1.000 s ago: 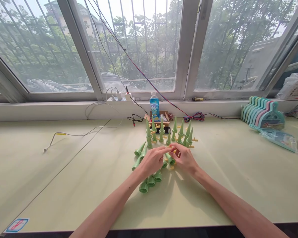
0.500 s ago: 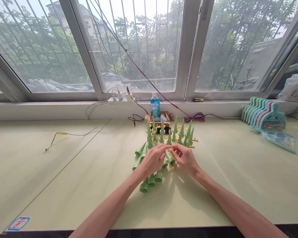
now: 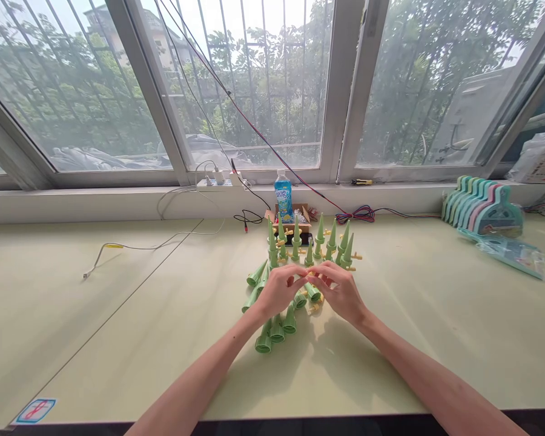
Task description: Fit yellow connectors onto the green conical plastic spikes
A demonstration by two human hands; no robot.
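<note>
My left hand [image 3: 280, 287] and my right hand [image 3: 340, 292] meet fingertip to fingertip over the table. Both are closed in a pinch on a small yellow valve [image 3: 310, 274], mostly covered by the fingers. Just behind the hands, several green watering spikes [image 3: 320, 233] stand point up, with yellow valves sticking out of their sides. Below and left of the hands, several green spikes [image 3: 277, 332] lie with their wide threaded openings toward me. Another lying green spike [image 3: 313, 294] shows under my right fingers. Loose yellow valves [image 3: 315, 309] rest beside it, partly hidden.
A blue-labelled bottle [image 3: 283, 197] and a small cardboard box [image 3: 305, 218] stand at the back, with a dark phone-like object in front. Coiled cables [image 3: 356, 214] lie near the sill. Pastel plastic boards [image 3: 484, 209] are at the right. A thin cable [image 3: 136, 247] crosses the left.
My left fingertips have come closer together and pinch at the right hand's fingertips. Both hands have shifted slightly; the standing spikes have stayed in place.
</note>
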